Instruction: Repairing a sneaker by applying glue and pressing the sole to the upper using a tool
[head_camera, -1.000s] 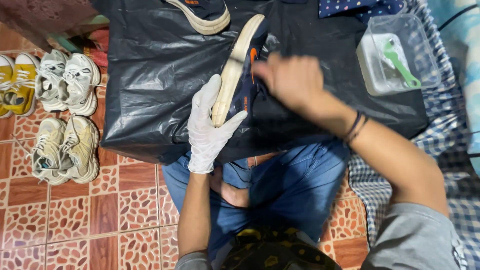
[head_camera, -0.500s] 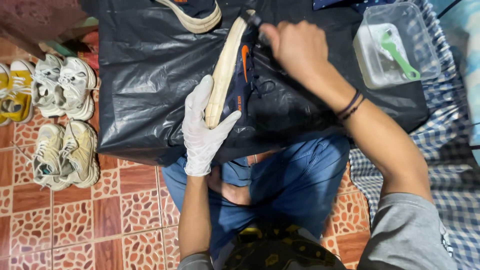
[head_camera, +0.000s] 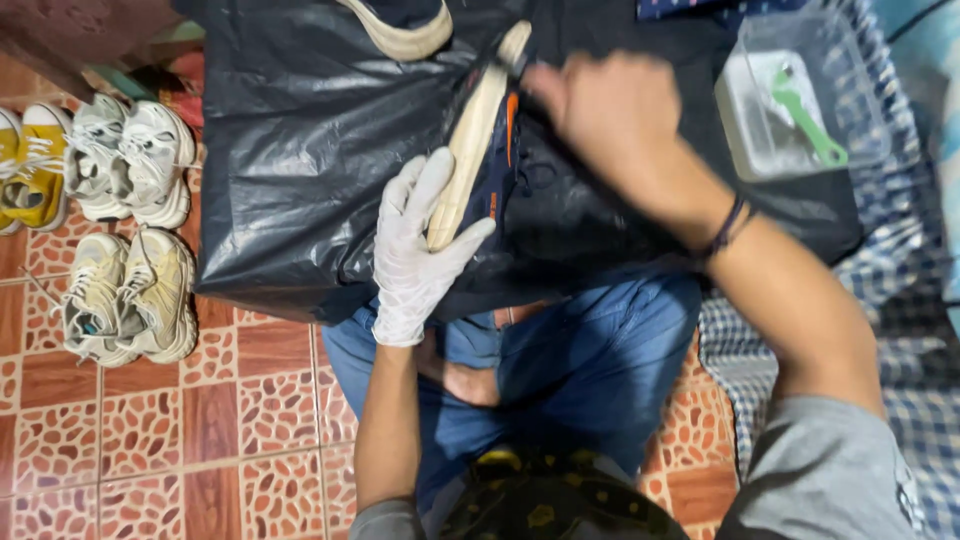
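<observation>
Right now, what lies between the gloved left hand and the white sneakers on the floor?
In the head view, only the black plastic sheet lies between the left hand and the white sneakers.

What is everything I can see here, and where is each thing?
Dark shoe: one, navy with orange trim and cream sole, tipped on its side on the black sheet, held by both hands.
Second shoe: one, dark with cream sole, top edge, partly cut off.
Black plastic sheet: one, spread over the lap.
Pale sneakers: two pairs, whitish, on the tiled floor at left.
Yellow shoe: at least one, far left.
Clear container: one, upper right, green tool inside.
Checked cloth: blue-white, right.
Left hand: white glove, gripping the heel.
Right hand: bare, at the toe.
</observation>
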